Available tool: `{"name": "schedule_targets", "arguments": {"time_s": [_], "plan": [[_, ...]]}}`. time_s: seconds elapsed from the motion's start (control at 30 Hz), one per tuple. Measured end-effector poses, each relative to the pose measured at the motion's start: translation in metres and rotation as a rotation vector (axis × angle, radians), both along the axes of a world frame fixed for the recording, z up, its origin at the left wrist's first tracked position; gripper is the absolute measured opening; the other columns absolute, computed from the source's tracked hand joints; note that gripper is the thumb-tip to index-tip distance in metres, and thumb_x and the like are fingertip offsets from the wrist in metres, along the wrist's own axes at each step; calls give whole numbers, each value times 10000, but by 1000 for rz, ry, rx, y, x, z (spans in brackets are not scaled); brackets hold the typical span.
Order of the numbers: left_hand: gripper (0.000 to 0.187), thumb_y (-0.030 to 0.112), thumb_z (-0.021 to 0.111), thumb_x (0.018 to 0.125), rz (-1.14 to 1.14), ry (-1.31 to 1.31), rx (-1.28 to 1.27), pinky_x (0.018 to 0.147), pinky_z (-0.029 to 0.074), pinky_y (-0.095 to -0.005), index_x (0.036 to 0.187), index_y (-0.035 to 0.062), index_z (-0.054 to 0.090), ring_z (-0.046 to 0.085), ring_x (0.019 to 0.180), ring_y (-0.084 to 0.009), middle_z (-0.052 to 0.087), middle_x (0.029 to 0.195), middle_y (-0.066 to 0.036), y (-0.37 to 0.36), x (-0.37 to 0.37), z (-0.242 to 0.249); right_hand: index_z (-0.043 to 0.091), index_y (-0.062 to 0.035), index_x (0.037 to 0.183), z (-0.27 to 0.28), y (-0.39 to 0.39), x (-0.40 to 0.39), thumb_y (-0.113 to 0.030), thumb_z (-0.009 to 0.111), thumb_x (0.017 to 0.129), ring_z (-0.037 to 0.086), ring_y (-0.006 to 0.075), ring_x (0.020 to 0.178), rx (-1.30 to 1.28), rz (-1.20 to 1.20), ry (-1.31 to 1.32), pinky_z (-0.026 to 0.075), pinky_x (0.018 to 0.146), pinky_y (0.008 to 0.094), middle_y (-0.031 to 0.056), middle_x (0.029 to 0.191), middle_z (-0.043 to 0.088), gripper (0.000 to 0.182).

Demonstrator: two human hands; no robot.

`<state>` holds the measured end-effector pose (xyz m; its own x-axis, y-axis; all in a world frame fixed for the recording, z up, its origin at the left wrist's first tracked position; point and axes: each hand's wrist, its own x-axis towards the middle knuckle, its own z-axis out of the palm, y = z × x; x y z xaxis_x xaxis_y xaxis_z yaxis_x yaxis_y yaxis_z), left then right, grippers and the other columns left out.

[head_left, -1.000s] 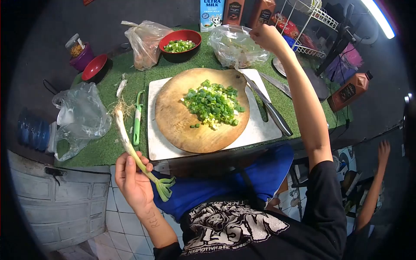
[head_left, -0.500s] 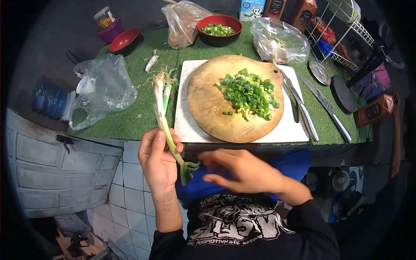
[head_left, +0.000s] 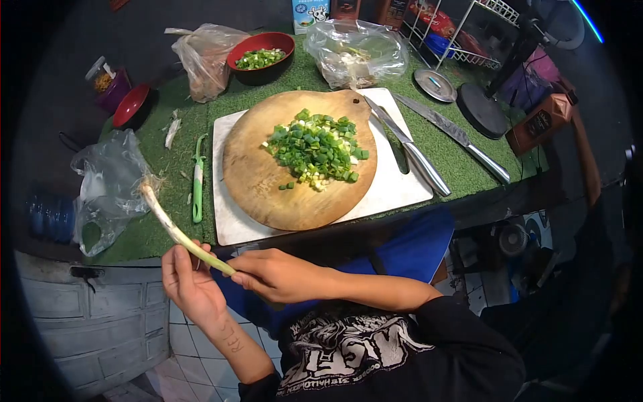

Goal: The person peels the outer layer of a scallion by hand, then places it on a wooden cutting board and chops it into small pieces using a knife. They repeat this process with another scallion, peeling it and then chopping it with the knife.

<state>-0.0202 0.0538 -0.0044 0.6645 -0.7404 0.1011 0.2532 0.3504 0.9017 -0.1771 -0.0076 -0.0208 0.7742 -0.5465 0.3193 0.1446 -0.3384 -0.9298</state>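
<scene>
A spring onion [head_left: 164, 218] with roots at its far end slants between my hands, in front of the table. My left hand [head_left: 191, 281] grips its stalk around the middle. Closed round the lower green end is my right hand [head_left: 278, 275], which hides that tip. Chopped spring onion [head_left: 315, 147] lies heaped on a round wooden board [head_left: 251, 187], which rests on a white cutting board [head_left: 224, 231]. Left of the boards lies a green-handled peeler [head_left: 197, 181]. Two knives lie to the right, one knife [head_left: 415, 154] on the white board's edge and a larger knife [head_left: 462, 137] beside it.
A red and black bowl [head_left: 284, 63] of chopped greens stands at the back, between a plastic bag [head_left: 201, 67] and a clear bag [head_left: 355, 57]. Another plastic bag [head_left: 110, 194] and a small red bowl [head_left: 130, 107] are at left. A metal lid [head_left: 435, 86] lies right.
My right hand, formerly apart, has taken hold of the spring onion's green end. The spring onion has tilted further left, and the camera view has swung to the right.
</scene>
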Motion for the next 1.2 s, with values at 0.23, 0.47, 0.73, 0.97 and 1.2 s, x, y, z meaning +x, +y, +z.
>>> {"name": "schedule_targets", "arguments": {"time_s": [0.23,0.47,0.73,0.97,1.2], "plan": [[158,93,585,994,108,-147,-1,728,561,-309,1080,-36,614,640,808,-171,647,947,-99,-8,-8,6,623,27,1057,0,3,2,-122,591,954,633,391,814,99,-64,3,500,744,439,207,868,644,184],[151,95,605,988,102,-210,13,679,546,-274,1063,-35,624,632,796,-130,639,939,-65,-5,-6,10,617,23,1051,8,2,3,-127,545,992,629,274,691,181,-48,50,497,661,377,137,778,609,176],[168,99,618,983,124,-222,42,689,547,-270,1079,-40,616,631,796,-120,651,926,-68,-7,-2,8,618,17,1071,6,4,8,-136,519,1008,632,210,652,268,-51,48,505,617,336,118,772,618,193],[151,58,623,969,121,-203,13,653,553,-275,1040,-75,614,612,703,-126,654,843,-90,-13,-6,9,644,2,1072,1,6,11,-146,562,982,622,229,636,267,-146,56,490,610,345,130,782,643,192],[145,70,604,985,98,-263,6,669,505,-289,1068,-48,597,596,767,-140,626,908,-79,-11,-5,8,648,12,1070,-4,3,14,-162,585,975,618,183,613,316,-139,12,491,594,329,106,740,638,208]]}}
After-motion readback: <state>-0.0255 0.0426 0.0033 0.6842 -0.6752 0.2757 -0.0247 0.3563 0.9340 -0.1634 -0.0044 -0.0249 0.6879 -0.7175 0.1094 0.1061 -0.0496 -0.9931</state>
